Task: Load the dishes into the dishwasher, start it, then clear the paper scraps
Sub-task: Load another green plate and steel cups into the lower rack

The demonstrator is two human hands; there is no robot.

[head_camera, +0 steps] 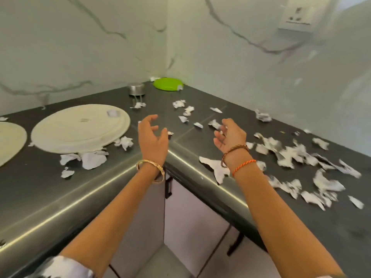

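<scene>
Hovering over a dark counter (50, 187), plates (80, 130) sit at left, my left hand (153, 137) spread empty, my right hand (230, 137) loosely cupped, perhaps touching a scrap, scraps (291, 153) scattered right; lifting plates could knock paper off the edge.

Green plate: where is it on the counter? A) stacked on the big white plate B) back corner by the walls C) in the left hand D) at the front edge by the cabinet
B: the green plate lies in the back corner where the two walls meet, beyond the steel cup, and neither hand touches it.
</scene>
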